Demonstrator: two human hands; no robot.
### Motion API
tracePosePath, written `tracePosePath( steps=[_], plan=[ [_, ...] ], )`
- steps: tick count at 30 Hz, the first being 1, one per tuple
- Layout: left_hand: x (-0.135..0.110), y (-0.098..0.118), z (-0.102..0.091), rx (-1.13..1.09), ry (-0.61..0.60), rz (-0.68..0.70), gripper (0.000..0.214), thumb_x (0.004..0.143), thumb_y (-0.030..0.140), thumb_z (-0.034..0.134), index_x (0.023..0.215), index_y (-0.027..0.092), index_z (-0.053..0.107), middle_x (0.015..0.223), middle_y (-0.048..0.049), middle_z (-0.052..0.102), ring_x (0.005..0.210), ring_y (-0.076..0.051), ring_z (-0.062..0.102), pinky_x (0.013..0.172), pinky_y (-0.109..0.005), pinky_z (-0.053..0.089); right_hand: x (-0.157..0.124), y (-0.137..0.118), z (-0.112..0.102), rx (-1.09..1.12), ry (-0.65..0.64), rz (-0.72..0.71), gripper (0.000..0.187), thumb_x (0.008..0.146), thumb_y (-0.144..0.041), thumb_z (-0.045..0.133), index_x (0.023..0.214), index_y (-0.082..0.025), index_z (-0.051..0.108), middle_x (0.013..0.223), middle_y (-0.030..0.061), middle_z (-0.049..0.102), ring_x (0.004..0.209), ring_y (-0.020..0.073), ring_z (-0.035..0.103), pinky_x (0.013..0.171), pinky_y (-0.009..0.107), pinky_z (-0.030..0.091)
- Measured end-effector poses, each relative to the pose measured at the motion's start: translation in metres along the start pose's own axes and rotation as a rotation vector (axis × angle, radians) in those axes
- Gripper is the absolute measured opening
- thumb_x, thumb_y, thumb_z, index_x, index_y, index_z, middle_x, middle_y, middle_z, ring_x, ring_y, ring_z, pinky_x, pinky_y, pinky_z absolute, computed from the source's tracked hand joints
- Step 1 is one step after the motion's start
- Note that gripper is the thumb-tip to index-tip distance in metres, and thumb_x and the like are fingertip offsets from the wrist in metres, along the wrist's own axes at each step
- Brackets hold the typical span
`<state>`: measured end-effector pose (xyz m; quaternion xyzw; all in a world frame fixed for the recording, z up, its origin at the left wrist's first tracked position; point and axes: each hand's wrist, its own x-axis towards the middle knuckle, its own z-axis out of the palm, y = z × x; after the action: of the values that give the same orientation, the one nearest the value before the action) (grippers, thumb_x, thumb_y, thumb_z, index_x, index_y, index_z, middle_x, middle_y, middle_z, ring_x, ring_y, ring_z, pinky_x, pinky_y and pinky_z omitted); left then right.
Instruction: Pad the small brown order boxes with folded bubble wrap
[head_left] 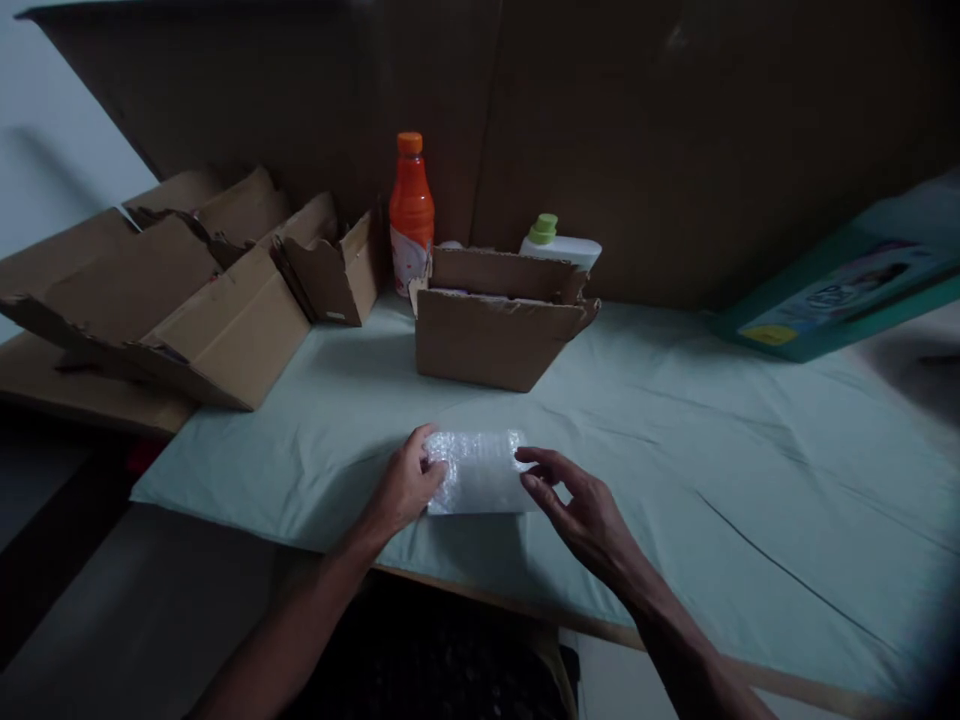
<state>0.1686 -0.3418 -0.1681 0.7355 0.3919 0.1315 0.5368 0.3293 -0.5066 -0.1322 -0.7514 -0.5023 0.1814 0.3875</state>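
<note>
I have both hands low in the middle of the frame, working over a small rectangular bubble-wrap packet (480,478) that sits just below the frame's centre, near the front edge of the pale green, cloth-covered tabletop (675,440). My left hand (409,483) grips the packet's left end, thumb laid on the upper face and the fingers curled around the far corner. My right hand (574,505) is at the right end, its thumb and forefinger parted in a loose curve with the tips at the packet's edge; from this angle I can't tell whether they pinch the plastic or only touch it.

Straight above the packet, at mid-frame, I see an open cardboard bin (480,342) with torn, ragged rims. Behind it, upper centre, an orange bottle (411,205) with an orange cap stands upright; to the right, a white bottle (574,248) with a green cap shows partly over the bin's rim. A narrow cardboard holder (352,285) stands left of the orange bottle, and larger open cardboard boxes (240,325) fill the left of the frame. At the right edge there is a big teal jug (832,295) with a printed label. A tall brown panel (615,130) backs everything across the top.
</note>
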Motion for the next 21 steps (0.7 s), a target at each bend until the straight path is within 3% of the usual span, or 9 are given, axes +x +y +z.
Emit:
tracePosePath(
  steps=[5,8,11,15,19,21],
  plan=[
    [0.005,0.002,-0.005,0.629,0.05,0.017,0.064,0.087,0.022,0.059,0.148,0.015,0.041,0.086,-0.0061,0.07,0.082,-0.025,0.067,0.073,-0.033,0.047,0.0,0.043,0.018,-0.429,-0.023,-0.101,0.024,0.089,-0.021,0.057,0.109,-0.017,0.07,0.113,0.0131,0.071,0.091,0.0255,0.07,0.08,0.04,0.057],
    [-0.001,0.004,-0.007,0.801,0.12,0.11,0.059,0.089,0.024,0.061,0.145,0.013,0.045,0.102,-0.0125,0.07,0.095,-0.029,0.067,0.081,-0.036,0.05,-0.002,0.053,0.026,-0.533,0.003,-0.159,0.022,0.088,-0.018,0.058,0.105,-0.017,0.071,0.111,0.0127,0.072,0.092,0.0256,0.07,0.08,0.038,0.057],
    [-0.008,0.007,-0.005,0.849,0.232,0.285,0.043,0.092,0.022,0.057,0.135,0.015,0.055,0.109,-0.0127,0.067,0.102,-0.027,0.064,0.089,-0.037,0.051,-0.001,0.047,0.025,-0.539,0.064,-0.226,0.023,0.093,-0.021,0.054,0.109,-0.017,0.07,0.11,0.0113,0.072,0.088,0.0226,0.07,0.077,0.034,0.055],
    [-0.008,0.01,0.008,0.855,0.089,0.424,0.032,0.096,0.018,0.047,0.124,0.021,0.061,0.104,-0.0075,0.068,0.098,-0.022,0.065,0.088,-0.034,0.052,0.011,0.031,0.031,-0.644,0.078,-0.259,0.024,0.096,-0.021,0.051,0.112,-0.018,0.07,0.105,0.0107,0.073,0.086,0.0217,0.069,0.075,0.033,0.05],
    [0.001,0.007,0.016,0.876,-0.055,0.304,0.025,0.094,0.02,0.053,0.115,0.022,0.066,0.107,-0.0068,0.069,0.1,-0.024,0.067,0.087,-0.035,0.053,0.019,0.035,0.031,-0.655,-0.08,-0.204,0.021,0.093,-0.018,0.052,0.097,-0.019,0.073,0.094,0.0083,0.073,0.077,0.02,0.067,0.07,0.03,0.047],
    [0.003,0.005,0.016,0.863,-0.077,0.284,0.027,0.094,0.02,0.053,0.118,0.022,0.065,0.11,-0.0067,0.07,0.103,-0.024,0.067,0.088,-0.036,0.053,0.017,0.044,0.02,-0.577,-0.041,-0.1,0.023,0.094,-0.023,0.051,0.103,-0.02,0.072,0.099,0.0077,0.073,0.075,0.0182,0.067,0.067,0.029,0.047]
  ],
)
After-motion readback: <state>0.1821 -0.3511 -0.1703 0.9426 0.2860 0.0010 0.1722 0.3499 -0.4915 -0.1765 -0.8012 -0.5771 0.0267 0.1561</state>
